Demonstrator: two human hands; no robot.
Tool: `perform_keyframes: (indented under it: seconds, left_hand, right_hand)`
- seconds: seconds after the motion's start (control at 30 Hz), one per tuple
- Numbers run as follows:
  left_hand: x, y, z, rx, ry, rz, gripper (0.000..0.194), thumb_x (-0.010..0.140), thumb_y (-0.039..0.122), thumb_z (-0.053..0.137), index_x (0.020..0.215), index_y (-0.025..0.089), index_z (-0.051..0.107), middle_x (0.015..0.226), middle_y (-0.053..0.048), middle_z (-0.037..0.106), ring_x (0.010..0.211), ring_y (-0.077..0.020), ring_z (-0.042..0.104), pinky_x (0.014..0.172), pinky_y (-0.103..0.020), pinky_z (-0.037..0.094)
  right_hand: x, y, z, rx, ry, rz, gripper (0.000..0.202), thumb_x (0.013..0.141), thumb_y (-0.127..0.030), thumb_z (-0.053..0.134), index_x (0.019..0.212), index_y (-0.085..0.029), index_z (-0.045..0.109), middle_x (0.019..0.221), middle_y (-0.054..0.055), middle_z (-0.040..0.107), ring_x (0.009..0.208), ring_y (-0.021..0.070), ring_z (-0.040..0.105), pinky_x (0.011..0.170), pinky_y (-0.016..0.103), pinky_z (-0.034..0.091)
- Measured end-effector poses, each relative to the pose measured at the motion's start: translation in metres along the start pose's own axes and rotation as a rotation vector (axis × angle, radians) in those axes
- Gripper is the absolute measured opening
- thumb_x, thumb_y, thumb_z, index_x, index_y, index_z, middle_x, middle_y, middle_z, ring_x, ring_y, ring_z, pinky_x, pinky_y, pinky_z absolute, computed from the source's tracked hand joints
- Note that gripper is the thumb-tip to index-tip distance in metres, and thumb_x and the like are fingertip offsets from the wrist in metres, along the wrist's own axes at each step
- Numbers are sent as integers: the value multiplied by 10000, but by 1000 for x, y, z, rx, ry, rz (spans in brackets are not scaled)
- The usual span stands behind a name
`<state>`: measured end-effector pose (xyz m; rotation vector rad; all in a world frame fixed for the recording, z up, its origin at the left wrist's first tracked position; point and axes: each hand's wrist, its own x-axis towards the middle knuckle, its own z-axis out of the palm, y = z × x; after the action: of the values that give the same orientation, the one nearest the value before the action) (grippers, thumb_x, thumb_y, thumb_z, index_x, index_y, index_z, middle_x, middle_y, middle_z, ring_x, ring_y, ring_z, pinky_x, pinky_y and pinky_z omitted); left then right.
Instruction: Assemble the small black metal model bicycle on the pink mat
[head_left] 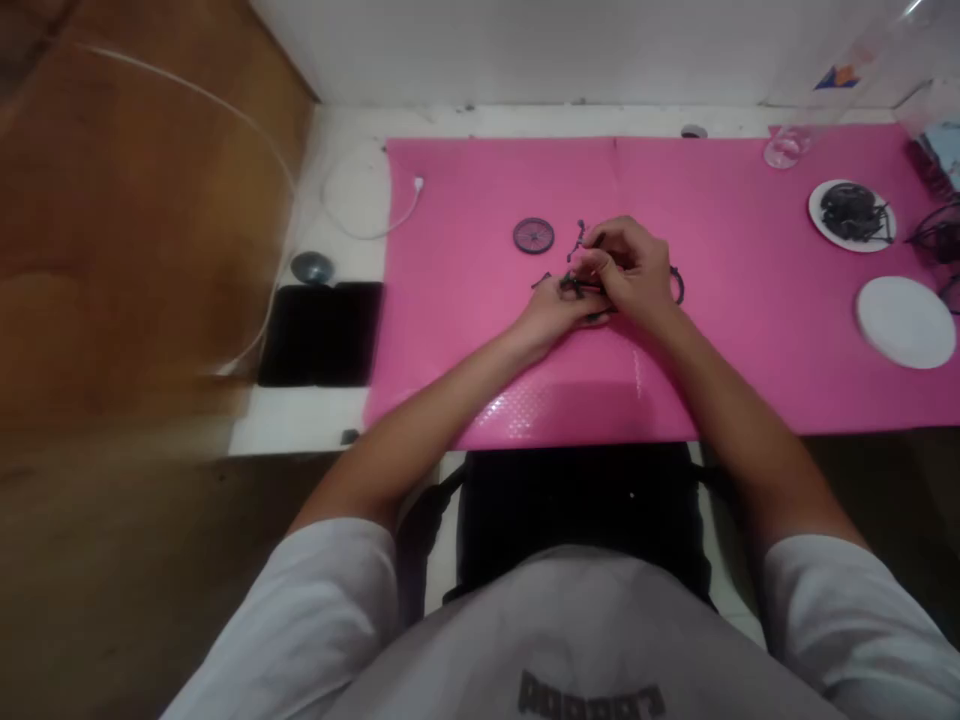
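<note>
Head view: left hand [553, 312] and right hand [634, 268] together pinch a small dark model part [579, 287] between their fingertips.

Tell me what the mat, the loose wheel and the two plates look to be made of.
Mat: soft plastic or rubber, likely; a dimpled patch glints at its near edge. Wheel: dark with thin spokes, probably plastic; too small to be sure. Plates: white, matte, plastic or paper; unclear which.

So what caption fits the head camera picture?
Both hands, left hand and right hand, pinch small black parts beside a tiny wheel on a pink mat.
</note>
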<state>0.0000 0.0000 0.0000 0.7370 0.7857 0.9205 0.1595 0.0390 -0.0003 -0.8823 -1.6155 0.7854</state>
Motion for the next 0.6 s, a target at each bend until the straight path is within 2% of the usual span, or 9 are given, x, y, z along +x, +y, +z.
perform_keyframes:
  seconds: [0.3,0.43,0.6]
  left_hand:
    - [-2,4,4,38,24,-25,269,836,65,969,1016,148,787,959,-30,855,847,-118,806,941,-307,689]
    - [-1,4,4,35,21,-26,255,838,66,966,990,148,778,963,-35,856,866,-124,810,951,-313,689]
    - [-2,4,3,39,-1,-11,266,837,57,971,996,143,776,935,-21,844,789,-101,781,906,-300,691]
  right_hand:
    - [2,-5,0,-24,26,35,618,843,-890,953,987,-321,760,791,-11,774,731,202,777,680,338,661]
    - [1,-1,1,-47,48,-2,649,856,-926,914,982,-312,744,793,-9,780,703,199,773,652,335,642]
    - [1,7,1,-40,61,-28,718,824,-980,896,964,-297,725,777,-8,767,697,198,779,661,332,651]
